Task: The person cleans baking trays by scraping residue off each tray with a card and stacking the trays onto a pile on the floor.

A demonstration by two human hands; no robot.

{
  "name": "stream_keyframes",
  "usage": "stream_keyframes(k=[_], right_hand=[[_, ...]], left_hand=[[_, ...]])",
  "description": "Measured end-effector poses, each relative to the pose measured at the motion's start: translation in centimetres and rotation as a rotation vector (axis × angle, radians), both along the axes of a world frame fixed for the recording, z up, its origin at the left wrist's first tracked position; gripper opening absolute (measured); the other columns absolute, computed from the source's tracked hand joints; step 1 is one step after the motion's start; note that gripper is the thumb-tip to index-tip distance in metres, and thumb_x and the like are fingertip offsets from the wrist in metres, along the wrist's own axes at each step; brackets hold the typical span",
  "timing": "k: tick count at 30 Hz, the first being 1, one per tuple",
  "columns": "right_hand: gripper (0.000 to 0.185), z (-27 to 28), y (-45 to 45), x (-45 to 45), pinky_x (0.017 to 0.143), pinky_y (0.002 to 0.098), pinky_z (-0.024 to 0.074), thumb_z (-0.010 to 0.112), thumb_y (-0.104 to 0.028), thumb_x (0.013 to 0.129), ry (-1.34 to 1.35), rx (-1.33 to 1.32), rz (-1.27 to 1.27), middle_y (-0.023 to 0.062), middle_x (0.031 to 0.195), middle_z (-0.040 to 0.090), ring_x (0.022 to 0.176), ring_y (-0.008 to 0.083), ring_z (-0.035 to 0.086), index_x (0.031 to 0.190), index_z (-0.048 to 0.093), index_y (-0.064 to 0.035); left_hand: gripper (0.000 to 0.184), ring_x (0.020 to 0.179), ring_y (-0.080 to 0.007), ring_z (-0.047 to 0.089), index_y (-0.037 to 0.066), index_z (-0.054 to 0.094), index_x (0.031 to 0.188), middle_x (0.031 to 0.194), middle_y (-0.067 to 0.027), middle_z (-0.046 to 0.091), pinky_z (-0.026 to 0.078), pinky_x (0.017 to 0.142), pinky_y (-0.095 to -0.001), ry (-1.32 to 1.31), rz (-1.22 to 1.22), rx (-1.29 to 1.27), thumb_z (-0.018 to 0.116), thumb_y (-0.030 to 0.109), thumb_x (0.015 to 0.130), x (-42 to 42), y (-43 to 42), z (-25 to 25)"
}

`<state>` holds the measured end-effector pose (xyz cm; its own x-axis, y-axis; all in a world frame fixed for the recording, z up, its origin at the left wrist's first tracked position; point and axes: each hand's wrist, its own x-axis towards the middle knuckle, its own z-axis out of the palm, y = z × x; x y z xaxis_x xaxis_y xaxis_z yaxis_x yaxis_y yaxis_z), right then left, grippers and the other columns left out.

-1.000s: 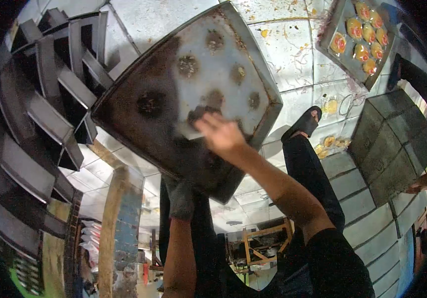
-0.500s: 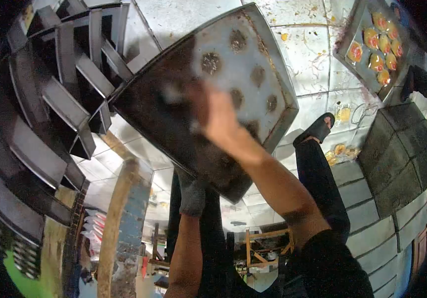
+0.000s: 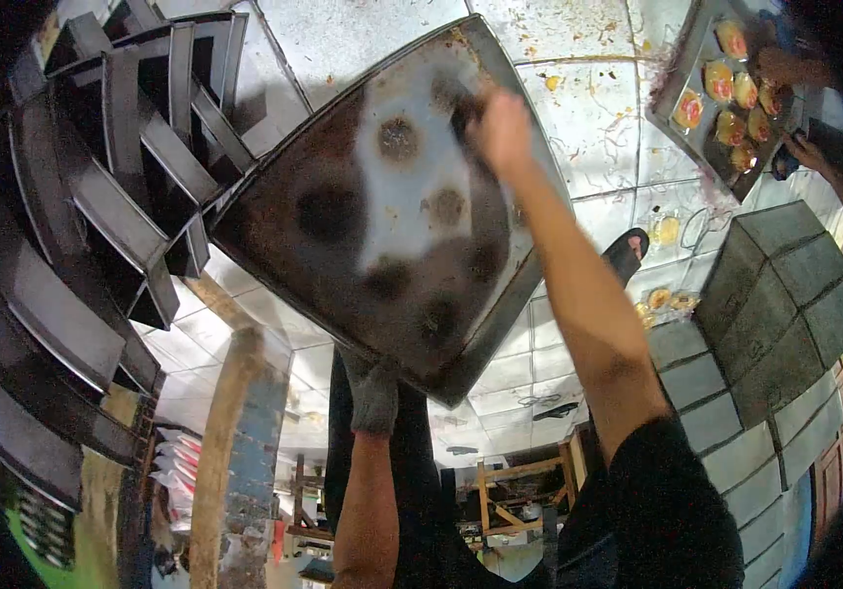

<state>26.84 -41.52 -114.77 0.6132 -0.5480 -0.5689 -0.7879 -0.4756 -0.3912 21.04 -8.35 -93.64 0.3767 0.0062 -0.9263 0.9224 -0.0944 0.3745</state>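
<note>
A square metal baking tray (image 3: 397,191) with round dark marks is tilted in front of me. Much of its surface is dark and shiny; a paler grey patch runs through the middle. My left hand (image 3: 374,398), in a grey glove, grips the tray's near edge, its fingers partly hidden beneath. Over the tray's far right part is my right hand (image 3: 502,133), bare and closed. Something dark shows at its fingers against the tray, too blurred to name.
Stacked dark metal trays (image 3: 112,196) crowd the left side. Far right, a tray of topped buns (image 3: 721,83) lies beside another person's hand (image 3: 804,152). A dark block-shaped stack (image 3: 785,304) stands at right, and a wooden beam (image 3: 220,461) at lower left.
My right hand has swept from the tray's middle towards its far right edge. The dark shiny area now spreads further over the right side. My left hand keeps its grip.
</note>
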Motion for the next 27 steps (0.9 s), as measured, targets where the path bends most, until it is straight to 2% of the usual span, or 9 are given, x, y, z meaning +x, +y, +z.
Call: stream_keyframes(k=[2, 6, 8, 11, 14, 17, 21, 24, 27], right_hand=[[0.021, 5.8, 7.4, -4.6, 0.077, 0.0541, 0.0555, 0.064, -0.005, 0.086, -0.219, 0.221, 0.099, 0.0305, 0.097, 0.068, 0.089, 0.0469, 0.068, 0.105, 0.067, 0.0017], [0.026, 15.2, 18.0, -17.1, 0.094, 0.0508, 0.0555, 0.058, -0.006, 0.093, -0.369, 0.234, 0.351, 0.0240, 0.110, 0.070, 0.101, 0.0427, 0.070, 0.116, 0.066, 0.0026], [0.028, 10.0, 15.9, -20.8, 0.094, 0.0510, 0.0553, 0.059, -0.003, 0.091, -0.243, 0.278, -0.295, 0.0247, 0.110, 0.070, 0.103, 0.0427, 0.069, 0.117, 0.065, 0.0033], [0.031, 6.1, 9.3, -19.4, 0.095, 0.0503, 0.0554, 0.060, 0.001, 0.088, 0.017, 0.109, -0.090, 0.0255, 0.113, 0.070, 0.105, 0.0429, 0.069, 0.118, 0.064, 0.0042], [0.032, 6.3, 12.3, -21.2, 0.078, 0.0535, 0.0555, 0.057, 0.001, 0.087, -0.171, 0.110, 0.062, 0.0228, 0.107, 0.069, 0.092, 0.0430, 0.069, 0.118, 0.065, -0.0033], [0.032, 10.2, 14.1, -21.2, 0.081, 0.0543, 0.0548, 0.056, 0.000, 0.088, -0.299, 0.086, 0.169, 0.0234, 0.109, 0.069, 0.094, 0.0426, 0.069, 0.119, 0.064, -0.0022], [0.029, -1.6, 5.8, -20.6, 0.077, 0.0531, 0.0541, 0.068, -0.004, 0.088, -0.222, -0.167, -0.153, 0.0255, 0.102, 0.068, 0.090, 0.0481, 0.066, 0.117, 0.064, 0.0009], [0.047, -2.8, 2.7, -20.3, 0.083, 0.0480, 0.0562, 0.081, -0.011, 0.078, -0.122, -0.190, -0.158, 0.0229, 0.111, 0.071, 0.099, 0.0408, 0.069, 0.121, 0.066, -0.0011], [0.036, 2.5, 4.6, -19.7, 0.075, 0.0423, 0.0579, 0.088, -0.030, 0.080, -0.047, 0.575, -0.449, 0.0192, 0.090, 0.076, 0.085, 0.0344, 0.075, 0.098, 0.077, -0.0012]], left_hand=[[0.090, 0.140, -0.0335, 0.042, 0.012, 0.022, 0.160, 0.156, -0.0139, 0.038, 0.041, 0.117, -0.0469, -0.066, 0.132, 0.026, 0.070, -0.003, 0.085, -0.5, -1.5, -0.4], [0.087, 0.134, -0.0378, 0.049, 0.010, 0.028, 0.158, 0.150, -0.0191, 0.044, 0.045, 0.114, -0.0526, -0.140, 0.440, -0.045, 0.068, -0.005, 0.082, -1.0, -3.2, -0.4], [0.087, 0.131, -0.0407, 0.051, 0.008, 0.029, 0.157, 0.147, -0.0218, 0.047, 0.048, 0.112, -0.0551, -0.289, 0.446, -0.196, 0.070, -0.003, 0.081, -2.1, -3.2, -0.9], [0.086, 0.132, -0.0422, 0.050, 0.005, 0.031, 0.156, 0.147, -0.0228, 0.046, 0.048, 0.112, -0.0558, -0.299, 0.442, -0.188, 0.073, 0.000, 0.080, -2.3, -2.6, -1.1], [0.075, 0.133, -0.0394, 0.049, 0.008, 0.039, 0.151, 0.148, -0.0177, 0.048, 0.044, 0.116, -0.0525, -0.340, 0.219, -0.065, 0.075, 0.031, 0.090, -2.6, -2.1, -1.5], [0.071, 0.132, -0.0382, 0.049, 0.006, 0.042, 0.148, 0.148, -0.0173, 0.048, 0.045, 0.115, -0.0519, -0.337, 0.227, -0.080, 0.074, 0.032, 0.091, -2.6, -3.0, -1.1], [0.072, 0.134, -0.0407, 0.048, 0.006, 0.037, 0.152, 0.148, -0.0211, 0.046, 0.043, 0.117, -0.0530, -0.248, 0.436, -0.139, 0.069, 0.016, 0.089, -2.5, -3.3, -0.3], [0.072, 0.134, -0.0406, 0.048, 0.007, 0.034, 0.154, 0.148, -0.0203, 0.046, 0.042, 0.118, -0.0508, -0.574, -0.760, 0.435, 0.066, 0.018, 0.091, -3.3, -0.6, -0.7], [0.074, 0.136, -0.0410, 0.047, 0.006, 0.034, 0.154, 0.150, -0.0197, 0.046, 0.040, 0.119, -0.0522, -0.425, -0.285, 0.301, 0.069, 0.019, 0.090, -3.3, -2.0, -0.8]])
